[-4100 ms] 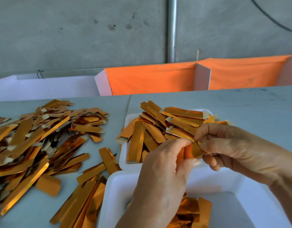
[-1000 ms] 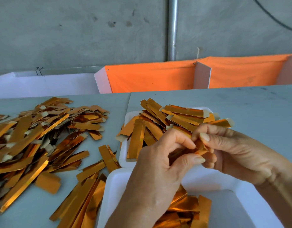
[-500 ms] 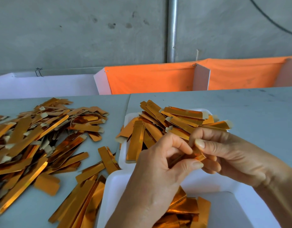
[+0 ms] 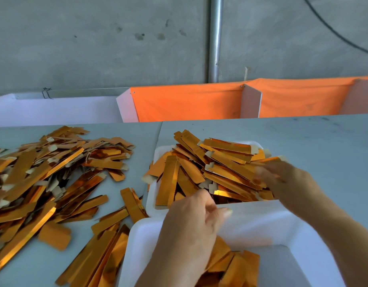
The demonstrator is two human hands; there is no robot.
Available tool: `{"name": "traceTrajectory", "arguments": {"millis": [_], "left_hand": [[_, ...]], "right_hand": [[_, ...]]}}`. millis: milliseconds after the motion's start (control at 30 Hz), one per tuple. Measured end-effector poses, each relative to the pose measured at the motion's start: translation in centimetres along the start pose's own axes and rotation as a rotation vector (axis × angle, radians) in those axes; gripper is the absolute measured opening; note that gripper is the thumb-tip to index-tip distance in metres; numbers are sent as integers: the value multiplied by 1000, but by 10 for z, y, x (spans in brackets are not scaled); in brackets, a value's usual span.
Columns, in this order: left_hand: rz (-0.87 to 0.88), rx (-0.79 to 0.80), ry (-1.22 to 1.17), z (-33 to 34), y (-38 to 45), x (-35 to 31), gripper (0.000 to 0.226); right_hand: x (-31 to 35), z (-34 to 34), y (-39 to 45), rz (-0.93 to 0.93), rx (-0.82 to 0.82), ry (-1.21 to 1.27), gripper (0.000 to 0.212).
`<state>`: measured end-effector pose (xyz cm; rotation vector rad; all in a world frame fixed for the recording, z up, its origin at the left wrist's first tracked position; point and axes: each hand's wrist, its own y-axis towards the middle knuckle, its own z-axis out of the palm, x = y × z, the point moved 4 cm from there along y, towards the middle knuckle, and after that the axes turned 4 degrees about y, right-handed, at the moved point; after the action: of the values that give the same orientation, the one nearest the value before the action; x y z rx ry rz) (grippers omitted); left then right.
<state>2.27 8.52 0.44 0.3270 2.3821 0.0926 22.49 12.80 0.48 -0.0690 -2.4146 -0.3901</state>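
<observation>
A heap of flat gold-orange foil card strips (image 4: 220, 166) fills the far white tray (image 4: 156, 154). My right hand (image 4: 286, 183), blurred by motion, lies on the right side of that heap with its fingers among the strips; whether it grips one cannot be told. My left hand (image 4: 191, 230) hovers over the near white tray (image 4: 251, 220), fingers loosely curled, thumb out, with nothing seen in it. Folded gold pieces (image 4: 237, 266) lie in the near tray, partly hidden by my left wrist.
A large loose heap of the same strips (image 4: 44, 172) covers the grey table at the left, and more strips (image 4: 108, 245) lie beside the near tray. Orange cloth partitions (image 4: 189, 104) and a white box (image 4: 54, 108) stand along the back, with a metal pipe (image 4: 215, 38) on the wall.
Both hands held one strip together over the trays. Now they have parted: my right hand has gone out to the far tray's heap, my left has dropped toward the near tray.
</observation>
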Motion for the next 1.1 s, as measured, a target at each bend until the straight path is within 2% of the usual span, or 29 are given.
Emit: {"name": "traceTrajectory", "arguments": {"millis": [133, 233, 400, 533, 633, 867, 1100], "left_hand": [[9, -63, 69, -1, 1, 3, 16], [39, -67, 66, -1, 1, 3, 9], [51, -58, 77, 1, 1, 2, 9], [45, -97, 69, -1, 2, 2, 8], [33, -151, 46, -5, 2, 2, 9], [20, -108, 39, 0, 2, 3, 15], [15, -107, 35, -1, 2, 2, 17]], "right_hand": [[5, 32, -3, -132, 289, -240, 31], [1, 34, -1, -89, 250, -248, 30], [-5, 35, 2, -43, 206, -302, 20], [2, 25, 4, -26, 8, -296, 22], [13, 11, 2, -45, -130, -99, 16], [8, 23, 1, 15, -79, -149, 16], [0, 26, 3, 68, 57, 79, 24]]}}
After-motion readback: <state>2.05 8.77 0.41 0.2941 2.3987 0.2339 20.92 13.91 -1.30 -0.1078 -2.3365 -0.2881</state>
